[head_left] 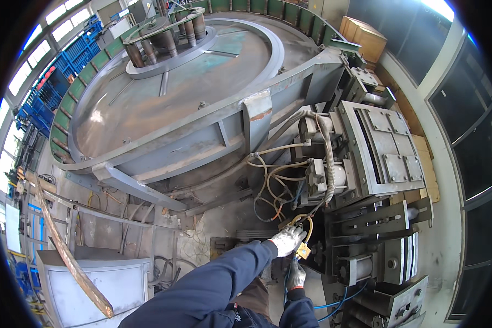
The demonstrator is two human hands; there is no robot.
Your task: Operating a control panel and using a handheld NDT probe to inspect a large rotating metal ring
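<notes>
My left hand (287, 241), in a pale work glove, reaches in from the left with its fingers curled beside a looped yellow hose (311, 227). What those fingers grip is hidden. Just below and to the right is a small yellow block-shaped piece (303, 251), close to both hands. My right hand (297, 275), gloved in grey with a red cuff edge, points up from the lower edge. Its fingers are closed right under the yellow piece, but what they hold is too small to tell. A thin blue hose (286, 285) runs along the left of this hand.
Grey machinery with bolted plates (391, 145) and a ribbed conduit (328, 158) stands close on the right. Ahead lies a huge round steel frame (180, 104). At left are a metal cabinet (95, 287) and a long wooden pole (71, 257). Loose hoses (268, 180) hang before me.
</notes>
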